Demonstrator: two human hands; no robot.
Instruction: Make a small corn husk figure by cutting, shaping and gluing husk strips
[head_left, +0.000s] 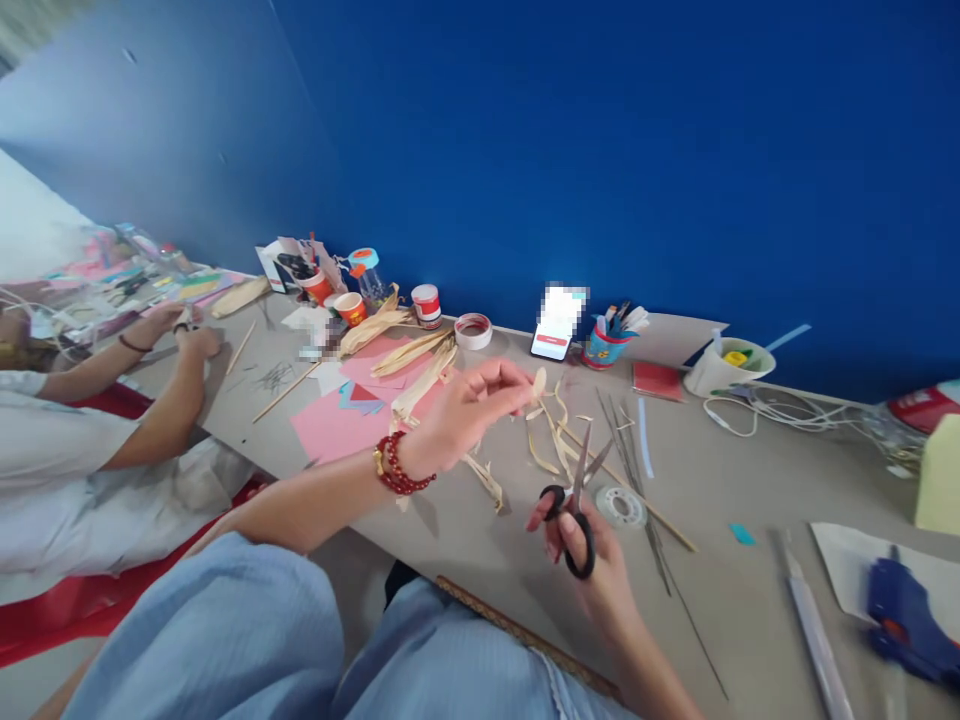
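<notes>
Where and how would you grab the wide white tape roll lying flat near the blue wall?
I'd pinch the near side of the wide white tape roll, from above: fingertips in the hole, thumb outside. It lies flat with its open centre facing up, so the ring's wall can be straddled. The pale dried husks lie close on its left, so keep off that side.

Wall (600, 150): deep blue, smooth, spans the background; vertical seam left of centre, paler toward the left. Tabletop (697, 470): grey-beige, its far edge running along the wall's base. Red seat (45, 620) below the near edge, left side. Floor (352, 580): greyish, small portion visible beneath the tabletop. Light: bright patch at far left; upper left corner blurred, details indistinct.
</notes>
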